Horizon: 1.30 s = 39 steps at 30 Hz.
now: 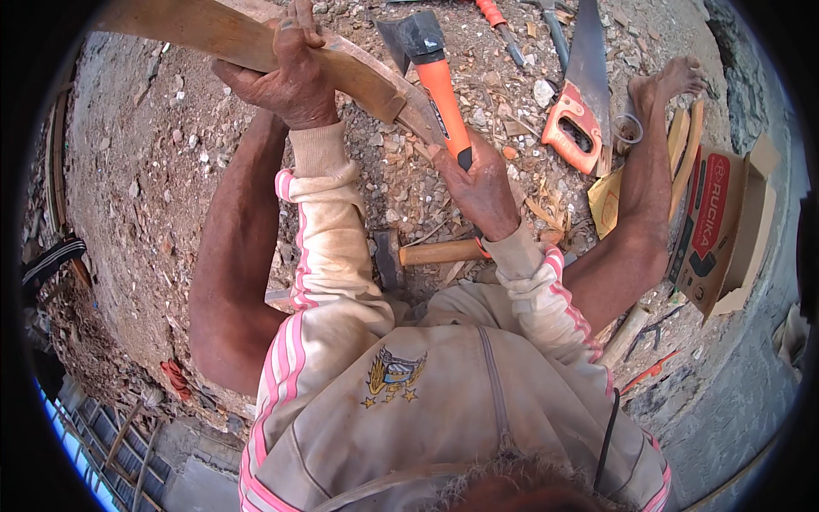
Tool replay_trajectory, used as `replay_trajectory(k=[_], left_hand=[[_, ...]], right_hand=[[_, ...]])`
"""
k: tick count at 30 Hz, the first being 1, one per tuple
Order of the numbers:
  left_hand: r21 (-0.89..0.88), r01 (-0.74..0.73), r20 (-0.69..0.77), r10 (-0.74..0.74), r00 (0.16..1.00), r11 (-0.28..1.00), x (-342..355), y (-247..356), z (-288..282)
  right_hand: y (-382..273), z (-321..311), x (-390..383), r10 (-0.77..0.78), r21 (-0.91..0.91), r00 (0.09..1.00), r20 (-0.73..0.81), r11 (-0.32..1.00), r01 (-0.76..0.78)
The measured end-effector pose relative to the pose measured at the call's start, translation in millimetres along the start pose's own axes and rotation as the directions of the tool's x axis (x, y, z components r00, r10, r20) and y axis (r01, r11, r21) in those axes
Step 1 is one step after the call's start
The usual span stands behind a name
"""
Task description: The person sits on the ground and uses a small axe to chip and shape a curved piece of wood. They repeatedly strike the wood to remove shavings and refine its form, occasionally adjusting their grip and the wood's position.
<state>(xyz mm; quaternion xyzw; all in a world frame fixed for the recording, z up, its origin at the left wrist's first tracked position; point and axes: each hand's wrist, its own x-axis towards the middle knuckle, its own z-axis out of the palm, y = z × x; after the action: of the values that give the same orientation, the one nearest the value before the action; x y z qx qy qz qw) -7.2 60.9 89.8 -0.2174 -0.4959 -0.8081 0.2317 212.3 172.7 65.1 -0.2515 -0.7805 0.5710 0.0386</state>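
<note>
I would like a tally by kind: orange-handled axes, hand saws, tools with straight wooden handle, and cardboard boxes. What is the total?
Orange-handled axe, in the right hand: 1
Hand saw: 1
Tool with straight wooden handle: 1
Cardboard box: 1
Total: 4

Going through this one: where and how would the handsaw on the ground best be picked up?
Probably by its red-and-tan handle, coming from the person's near side. The handsaw lies with its blade pointing away from the person, so the handle is the nearer end, and its opening should let fingers wrap through, clear of the blade.
</note>
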Motion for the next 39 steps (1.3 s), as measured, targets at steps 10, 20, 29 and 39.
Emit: replay_trajectory(k=[10, 20, 29, 39], left_hand=[[-0.075, 0.062, -0.075, -0.068, 0.995, 0.995, 4, 2, -6], [-0.138, 0.217, -0.051, -0.226, 0.973, 0.966, 10, -4, -21], [-0.293, 0.232, 0.002, -0.242, 0.97, 0.928, 14, -4, -5], [-0.365, 0.24, -0.053, -0.278, 0.959, 0.899, 15, 4, -14]], right_hand=[[16, 1, -7, 0.017, 0.017, 1.0, -0.02, 1.0, -0.016], [14, -5, -2, 0.072, -0.033, 0.997, 0.005, 0.997, -0.071], [-30, -18, -6, -0.035, 0.025, 0.996, -0.08, 0.999, 0.037], [-31, -15, 1, -0.105, 0.064, 0.99, -0.099, 0.992, 0.111]])
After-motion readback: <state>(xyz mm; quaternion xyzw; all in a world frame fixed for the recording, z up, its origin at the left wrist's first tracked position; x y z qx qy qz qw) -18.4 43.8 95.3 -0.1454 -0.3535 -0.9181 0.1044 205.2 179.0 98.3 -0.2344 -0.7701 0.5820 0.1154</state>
